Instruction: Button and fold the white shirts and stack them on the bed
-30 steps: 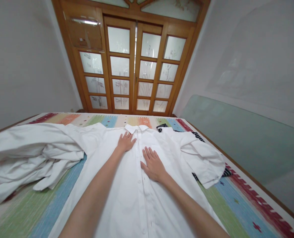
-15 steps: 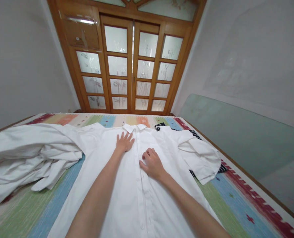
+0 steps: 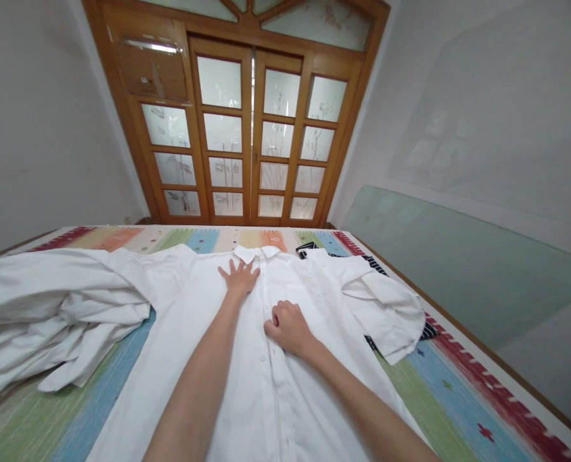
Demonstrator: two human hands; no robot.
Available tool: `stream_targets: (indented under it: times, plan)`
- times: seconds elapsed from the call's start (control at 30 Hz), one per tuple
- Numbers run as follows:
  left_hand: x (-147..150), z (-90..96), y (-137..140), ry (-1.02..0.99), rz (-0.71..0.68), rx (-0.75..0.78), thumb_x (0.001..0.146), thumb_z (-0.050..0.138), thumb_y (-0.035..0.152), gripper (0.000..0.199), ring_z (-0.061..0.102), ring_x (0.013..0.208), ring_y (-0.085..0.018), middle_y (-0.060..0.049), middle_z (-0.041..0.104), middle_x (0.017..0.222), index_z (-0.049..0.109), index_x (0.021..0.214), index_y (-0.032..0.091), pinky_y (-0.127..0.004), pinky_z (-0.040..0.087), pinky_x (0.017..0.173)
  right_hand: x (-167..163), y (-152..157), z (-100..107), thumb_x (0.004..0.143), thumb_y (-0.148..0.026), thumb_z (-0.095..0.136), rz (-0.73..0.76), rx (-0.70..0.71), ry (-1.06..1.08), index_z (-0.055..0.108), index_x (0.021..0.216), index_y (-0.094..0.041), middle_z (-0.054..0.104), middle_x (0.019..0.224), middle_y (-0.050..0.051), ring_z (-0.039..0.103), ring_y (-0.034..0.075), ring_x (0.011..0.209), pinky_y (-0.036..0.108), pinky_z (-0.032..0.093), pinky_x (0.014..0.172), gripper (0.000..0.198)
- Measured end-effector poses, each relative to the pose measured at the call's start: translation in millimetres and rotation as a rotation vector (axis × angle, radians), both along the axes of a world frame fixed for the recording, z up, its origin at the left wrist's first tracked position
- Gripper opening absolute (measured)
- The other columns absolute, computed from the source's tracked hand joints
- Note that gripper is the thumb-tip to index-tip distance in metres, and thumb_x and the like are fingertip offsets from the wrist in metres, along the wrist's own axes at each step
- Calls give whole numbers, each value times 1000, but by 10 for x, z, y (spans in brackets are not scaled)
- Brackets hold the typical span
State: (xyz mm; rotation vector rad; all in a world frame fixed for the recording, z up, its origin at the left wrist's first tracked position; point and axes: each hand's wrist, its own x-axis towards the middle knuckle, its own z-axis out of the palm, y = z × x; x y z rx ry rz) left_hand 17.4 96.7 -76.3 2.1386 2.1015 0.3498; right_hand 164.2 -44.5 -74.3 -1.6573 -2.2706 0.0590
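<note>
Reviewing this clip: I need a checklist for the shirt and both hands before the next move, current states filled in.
1. Shirt lies front up, collar at the far end: ok.
2. Left hand rests on the shirt, fingers spread: ok.
3. Right hand free of fabric: cannot tell; fingers curled.
4. Buttons all fastened: cannot tell.
5. Sleeve on the right smooth: not ok, rumpled.

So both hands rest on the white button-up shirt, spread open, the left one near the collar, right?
Not quite: the head view shows the right hand curled. The left hand is spread near the collar, and both rest on the white button-up shirt.
</note>
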Motion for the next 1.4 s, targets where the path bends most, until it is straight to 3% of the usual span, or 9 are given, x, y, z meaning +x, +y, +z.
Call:
stream_targets:
  times: [0.1, 0.23, 0.37, 0.53, 0.8, 0.93, 1.1, 1.27, 1.4]
  plan:
    - [19, -4, 37, -183, -94, 120, 91, 39, 40, 48, 34, 137, -37, -14, 51, 141, 56, 132, 24, -63, 19, 109, 33, 43, -35, 82, -15, 52, 12, -28, 98, 52, 68, -18, 60, 78, 2, 51, 15, 77, 28, 28, 71, 14]
    - [85, 24, 104, -370, -170, 172, 91, 38, 33, 36, 60, 100, -26, -13, 70, 97, 69, 82, 17, -37, 42, 91, 86, 94, -75, 81, -13, 53, 40, -57, 228, 50, 67, -18, 56, 73, -1, 48, 14, 73, 27, 28, 70, 15]
    - [187, 30, 136, -443, -229, 136, 88, 43, 37, 36, 55, 68, -17, -2, 60, 64, 56, 60, 18, -25, 40, 65, 106, 109, -75, 80, -15, 55, 66, -76, 302, 46, 61, -18, 53, 68, -2, 46, 13, 70, 27, 27, 70, 21]
    - [213, 3, 152, -482, -210, 140, 84, 45, 32, 35, 48, 57, -14, 2, 46, 51, 46, 51, 20, -25, 33, 56, 105, 95, -75, 76, -21, 62, 79, -74, 327, 46, 61, -18, 51, 66, -4, 43, 13, 69, 27, 28, 71, 22]
    - [207, -44, 86, -408, -202, 270, 76, 54, 21, 23, 54, 82, -21, -6, 59, 70, 49, 54, 19, -30, 41, 78, 116, 54, 31, 76, -15, 60, 65, -93, 327, 49, 61, -18, 54, 66, -2, 46, 13, 68, 26, 31, 67, 18]
    - [214, -69, 32, -390, -225, 318, 79, 55, 20, 9, 53, 95, -25, -9, 63, 86, 62, 83, 17, -35, 42, 86, 319, 133, 284, 79, -15, 57, 72, -122, 388, 55, 63, -18, 58, 65, -1, 51, 12, 64, 23, 34, 63, 16]
    - [199, -111, 51, -416, -260, 331, 78, 54, 15, 59, 56, 94, -23, -7, 64, 95, 44, 136, 17, -36, 45, 89, 786, 441, 648, 80, -19, 57, -58, 42, 296, 60, 65, -17, 65, 74, 3, 56, 15, 71, 25, 38, 69, 15]
    - [187, -147, 114, -455, -328, 332, 76, 50, 10, 38, 58, 99, -24, -10, 66, 98, 69, 108, 17, -37, 45, 94, 1158, 919, 776, 81, -17, 55, -131, 24, 141, 67, 72, -16, 71, 81, 5, 60, 17, 77, 24, 40, 70, 15]
    - [165, -137, 134, -504, -294, 334, 74, 50, 9, 30, 62, 86, -19, -7, 69, 89, 74, 90, 17, -30, 48, 85, 1243, 1277, 762, 83, -15, 52, -110, -15, 12, 72, 85, -15, 73, 94, 8, 63, 20, 88, 25, 42, 78, 20]
